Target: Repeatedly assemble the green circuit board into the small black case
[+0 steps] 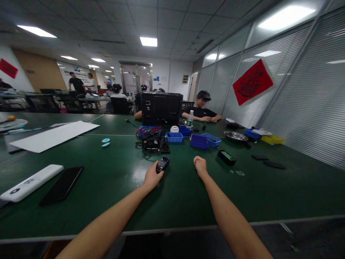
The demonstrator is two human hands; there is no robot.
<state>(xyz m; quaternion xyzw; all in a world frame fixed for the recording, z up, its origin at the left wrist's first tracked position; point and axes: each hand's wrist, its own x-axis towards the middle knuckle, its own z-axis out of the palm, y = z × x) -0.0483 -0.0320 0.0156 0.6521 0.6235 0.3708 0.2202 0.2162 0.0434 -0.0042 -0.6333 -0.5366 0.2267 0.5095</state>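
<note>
My left hand (153, 177) is wrapped round a black handheld device (162, 164) with a small screen and keys. The device is held just above the green table (172, 208), its screen end tilted away from me. To the right, my right hand (200, 166) is closed in a fist over the table; whatever its fingers may hold is hidden. An open black box (226, 157) with a green inside lies right of that fist. Beyond the device stand a small black box with cables (151, 145) and a black stand-like object (165, 146).
Blue trays (174, 137), a baseball (174, 129), a water bottle (190, 119) and a monitor's back (162, 108) stand farther off. A metal bowl (235, 136) sits at right. On the left lie a white bar-shaped device (32, 182) and a black panel (62, 185). A person (201, 109) sits opposite.
</note>
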